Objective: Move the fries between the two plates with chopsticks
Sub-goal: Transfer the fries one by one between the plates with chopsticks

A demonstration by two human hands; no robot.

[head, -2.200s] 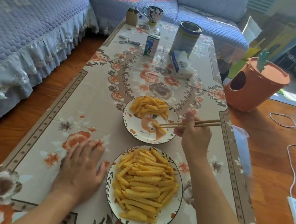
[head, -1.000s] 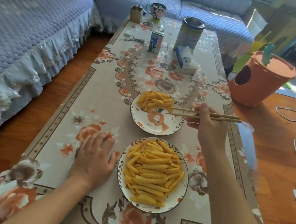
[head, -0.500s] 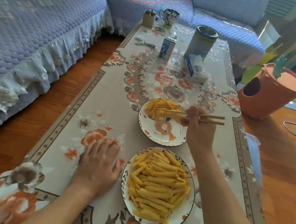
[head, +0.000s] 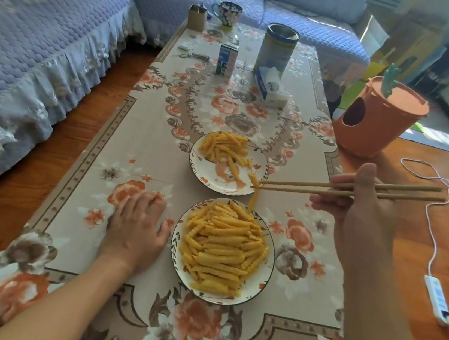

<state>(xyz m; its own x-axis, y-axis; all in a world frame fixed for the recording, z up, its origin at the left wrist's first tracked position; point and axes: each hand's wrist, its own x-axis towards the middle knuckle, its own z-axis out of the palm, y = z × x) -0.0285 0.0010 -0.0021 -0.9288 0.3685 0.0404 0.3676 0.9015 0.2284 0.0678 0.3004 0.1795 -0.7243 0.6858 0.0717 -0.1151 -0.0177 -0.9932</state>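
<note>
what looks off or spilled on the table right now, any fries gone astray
Nothing has spilled. The one oddity is the fry in the chopsticks: they pinch only its top end, so it dangles between the far plate and the near plate, a precarious grip. All other fries sit on the plates.

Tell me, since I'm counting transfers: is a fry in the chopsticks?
Yes. The chopsticks in the right hand pinch one fry dangling between plates.

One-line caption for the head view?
Right hand lifts one fry with chopsticks between two plates; left hand rests flat on the table.
</note>
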